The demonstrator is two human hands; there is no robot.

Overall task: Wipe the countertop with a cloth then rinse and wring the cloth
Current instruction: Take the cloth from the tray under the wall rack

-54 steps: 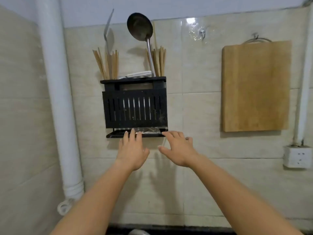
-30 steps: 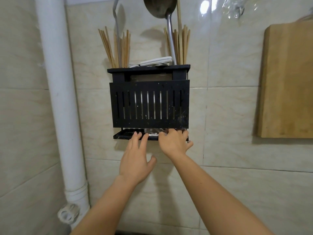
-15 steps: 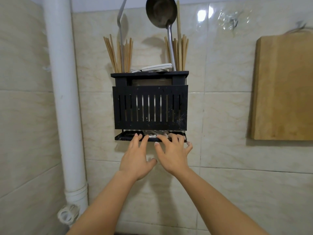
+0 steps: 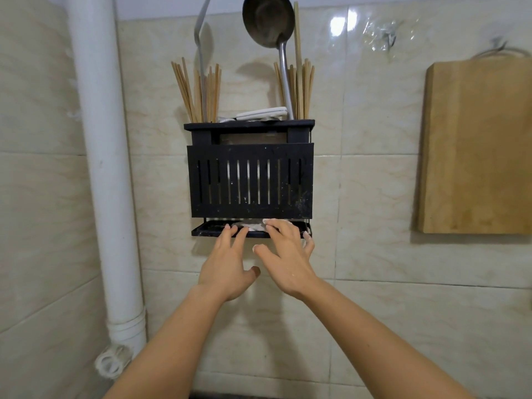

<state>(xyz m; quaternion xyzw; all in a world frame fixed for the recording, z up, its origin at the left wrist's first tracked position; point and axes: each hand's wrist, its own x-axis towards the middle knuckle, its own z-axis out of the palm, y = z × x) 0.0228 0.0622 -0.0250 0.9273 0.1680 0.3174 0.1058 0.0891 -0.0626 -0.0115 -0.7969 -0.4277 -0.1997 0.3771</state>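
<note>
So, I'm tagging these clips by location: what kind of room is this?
Most likely a home kitchen: a black wall rack holds chopsticks and a ladle, and a wooden cutting board hangs on the tiled wall.

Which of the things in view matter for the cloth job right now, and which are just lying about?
Job in hand: whitish cloth; lower tray holding it; left hand; right hand.

Lying about: chopsticks; ladle; cutting board; white pipe.

black slatted utensil rack (image 4: 250,180), pale whitish cloth (image 4: 253,225) in its tray, white pipe (image 4: 100,156), beige marbled wall tiles (image 4: 371,174), tan wooden cutting board (image 4: 478,145).
</note>
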